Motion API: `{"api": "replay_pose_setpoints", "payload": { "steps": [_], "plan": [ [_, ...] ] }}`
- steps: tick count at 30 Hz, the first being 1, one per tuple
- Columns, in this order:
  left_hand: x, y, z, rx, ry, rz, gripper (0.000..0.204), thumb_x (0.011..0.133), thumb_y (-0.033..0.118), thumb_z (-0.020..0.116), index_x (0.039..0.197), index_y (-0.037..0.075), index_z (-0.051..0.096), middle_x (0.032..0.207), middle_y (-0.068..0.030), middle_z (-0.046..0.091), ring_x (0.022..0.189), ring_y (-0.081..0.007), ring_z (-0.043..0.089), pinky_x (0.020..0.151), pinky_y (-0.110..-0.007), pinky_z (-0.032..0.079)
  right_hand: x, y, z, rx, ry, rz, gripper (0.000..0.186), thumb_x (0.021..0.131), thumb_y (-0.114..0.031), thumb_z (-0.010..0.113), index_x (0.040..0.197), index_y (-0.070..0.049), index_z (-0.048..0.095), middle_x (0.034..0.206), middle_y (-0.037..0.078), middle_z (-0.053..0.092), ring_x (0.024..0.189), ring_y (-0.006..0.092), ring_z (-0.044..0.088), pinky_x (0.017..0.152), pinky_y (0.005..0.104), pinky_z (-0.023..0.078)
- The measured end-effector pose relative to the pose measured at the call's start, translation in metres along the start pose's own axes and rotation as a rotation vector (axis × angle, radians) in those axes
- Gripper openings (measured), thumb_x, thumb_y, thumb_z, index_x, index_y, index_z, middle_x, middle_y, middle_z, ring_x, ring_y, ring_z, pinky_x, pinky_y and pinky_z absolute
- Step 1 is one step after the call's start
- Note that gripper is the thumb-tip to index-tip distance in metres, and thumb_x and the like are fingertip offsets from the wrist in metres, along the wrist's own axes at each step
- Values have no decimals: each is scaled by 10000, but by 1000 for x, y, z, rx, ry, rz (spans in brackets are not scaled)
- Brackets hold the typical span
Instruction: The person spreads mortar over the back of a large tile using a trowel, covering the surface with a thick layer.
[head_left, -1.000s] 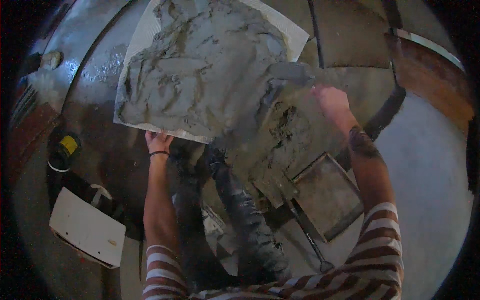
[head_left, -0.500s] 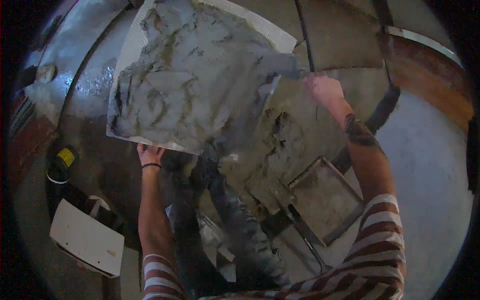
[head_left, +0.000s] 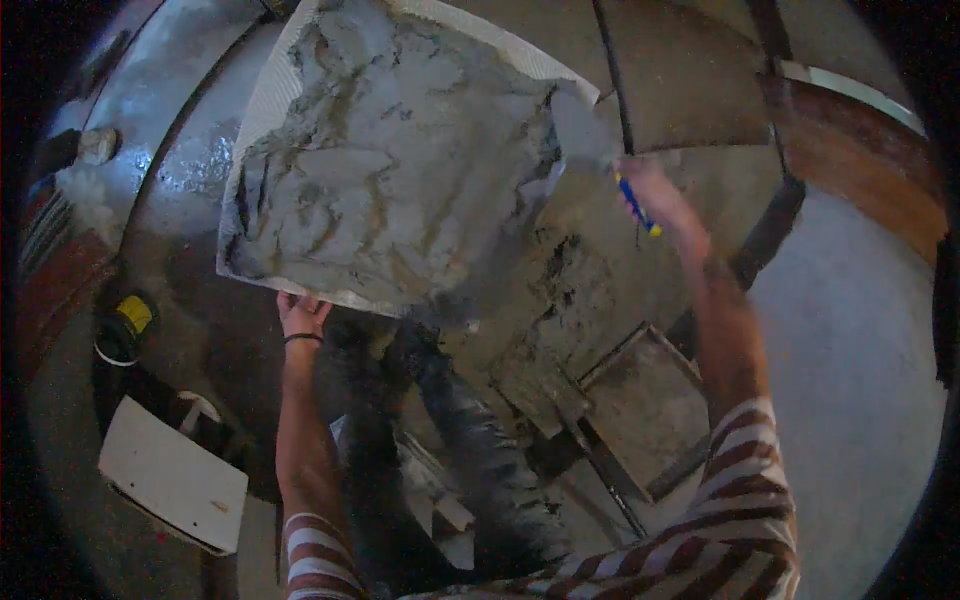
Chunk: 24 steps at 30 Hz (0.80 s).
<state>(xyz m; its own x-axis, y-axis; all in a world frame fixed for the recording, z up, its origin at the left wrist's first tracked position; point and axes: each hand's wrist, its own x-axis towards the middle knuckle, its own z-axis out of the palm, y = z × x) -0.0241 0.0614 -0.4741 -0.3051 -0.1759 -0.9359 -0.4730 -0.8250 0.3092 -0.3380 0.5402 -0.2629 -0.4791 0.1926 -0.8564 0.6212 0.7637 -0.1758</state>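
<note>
A large pale tile (head_left: 266,112) with a ridged back is held up in front of me, most of it under thick grey mortar (head_left: 390,180). My left hand (head_left: 303,314) grips its near edge from below, and the tile hides some of the fingers. My right hand (head_left: 655,195) is closed round the blue and yellow handle of a trowel (head_left: 588,132). The trowel's grey blade is at the tile's right edge, beside the mortar; whether it touches is hard to tell through the blur.
Heaped mortar (head_left: 570,290) lies on the floor right of my legs. Nearby are a shovel (head_left: 605,465) and a shallow square tray (head_left: 645,415). A white box-like object (head_left: 172,475) and a dark container with a yellow patch (head_left: 122,328) stand at left. Another person's shoe (head_left: 97,146) shows at far left.
My right hand has turned and drawn slightly toward me, bringing the trowel handle into sight. More mortar edge shows at the tile's right side. My left hand keeps its hold.
</note>
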Motion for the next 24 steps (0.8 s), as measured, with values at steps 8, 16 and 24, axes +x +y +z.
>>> {"api": "replay_pose_setpoints", "payload": {
  "steps": [8, 16, 24],
  "plan": [
    [-5, -6, 10, -6, -59, 276, 542, 772, -59, 558, 1218, 174, 355, 1060, -50, 518, 906, -193, 535, 743, -369, 495, -38, -20, 59, 994, -242, 101, 368, 936, -386, 380, 1080, -79, 520, 594, -38, 415, 457, 69, 361, 413, 231, 334],
    [3, -6, -20, 55, -188, 531, 502, 782, 4, 583, 1228, 113, 380, 1027, -32, 549, 928, -158, 541, 697, -284, 474, -12, -175, 189, 1016, -564, -29, 383, 950, -374, 347, 1084, -58, 517, 621, -34, 411, 459, 67, 361, 415, 237, 345],
    [8, -8, -19, 126, -40, 493, 450, 803, 32, 535, 1229, 116, 416, 1010, -3, 546, 859, -121, 533, 694, -254, 449, -53, -179, 233, 328, -451, -95, 381, 915, -402, 400, 1040, -63, 521, 613, 3, 476, 466, 88, 436, 420, 252, 385]
  ]
}}
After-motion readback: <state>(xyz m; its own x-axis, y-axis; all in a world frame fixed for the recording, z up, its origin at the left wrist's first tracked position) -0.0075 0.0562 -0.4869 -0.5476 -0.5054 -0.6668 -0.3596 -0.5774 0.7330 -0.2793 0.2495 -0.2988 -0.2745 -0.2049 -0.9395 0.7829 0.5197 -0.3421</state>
